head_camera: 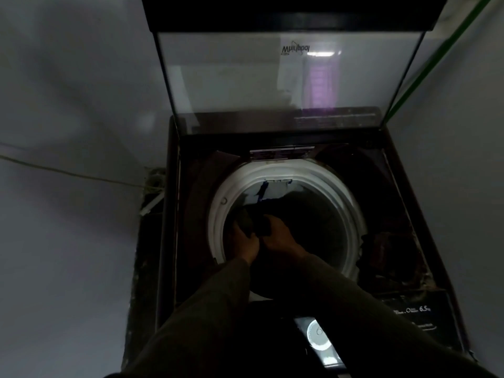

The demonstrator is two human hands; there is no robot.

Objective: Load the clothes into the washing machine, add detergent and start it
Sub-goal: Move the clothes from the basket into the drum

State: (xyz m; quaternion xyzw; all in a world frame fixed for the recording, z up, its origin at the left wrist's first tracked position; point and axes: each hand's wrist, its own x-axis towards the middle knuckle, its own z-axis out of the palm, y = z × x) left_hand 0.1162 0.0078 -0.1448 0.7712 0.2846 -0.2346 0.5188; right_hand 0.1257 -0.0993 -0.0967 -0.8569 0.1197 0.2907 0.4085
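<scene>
Inside the drum (321, 227) of the top-loading washing machine (403, 268), light is very poor; the drum's depths read as plain black and its contents beyond the near side cannot be made out. Dark clothes (253, 222) sit at the drum's near-left edge, outline merging with shadow; whether it is one garment or several cannot be told. A white rim ring (346, 203) circles the opening. A pale patch with blue marks lies on the drum's far wall, identity unclear.

Both forearms in dark sleeves reach in from the bottom of the view, shoulders cut off. Left hand (245, 242) and right hand (278, 236) lie side by side, nearly touching, both with fingers curled over and gripping the dark clothes just inside the rim.

The glass lid (245, 77) stands raised, showing "Whirlpool" mirrored. The front panel reads "6.5"; smaller text there is illegible. A label strip (275, 154) behind the drum is too blurred to read. A green line (436, 58) crosses the wall at upper right.
</scene>
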